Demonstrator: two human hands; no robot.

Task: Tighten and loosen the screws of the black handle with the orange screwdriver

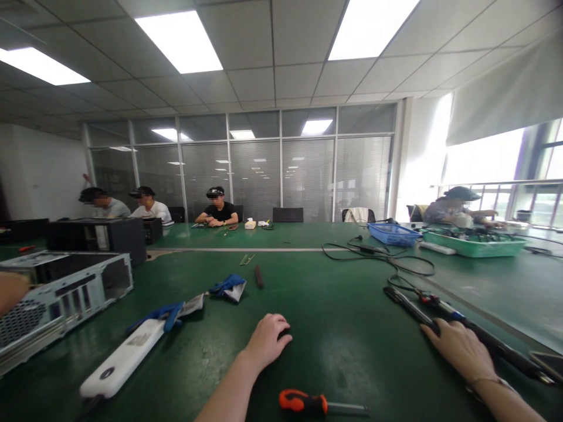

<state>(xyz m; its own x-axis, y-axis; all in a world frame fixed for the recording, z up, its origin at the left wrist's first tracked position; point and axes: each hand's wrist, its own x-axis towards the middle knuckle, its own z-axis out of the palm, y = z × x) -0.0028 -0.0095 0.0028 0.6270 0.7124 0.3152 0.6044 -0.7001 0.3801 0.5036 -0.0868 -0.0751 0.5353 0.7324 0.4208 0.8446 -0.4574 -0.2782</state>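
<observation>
My left hand (266,343) rests on the green table (334,316) near its front edge, with the fingers curled over a small dark thing (285,336) that I cannot make out. An orange-handled screwdriver (304,402) lies just in front of that hand. My right hand (460,349) lies flat with its fingers stretched along a long black bar-shaped object (409,305), which runs diagonally at the right.
A long white device (123,360) and blue gloves (229,287) lie to the left. An open computer case (61,299) is at far left, with another person's hand (11,290) on it. Black cables (382,258), a blue basket (393,233) and a green tray (475,243) are at the right. Several people sit along the far side.
</observation>
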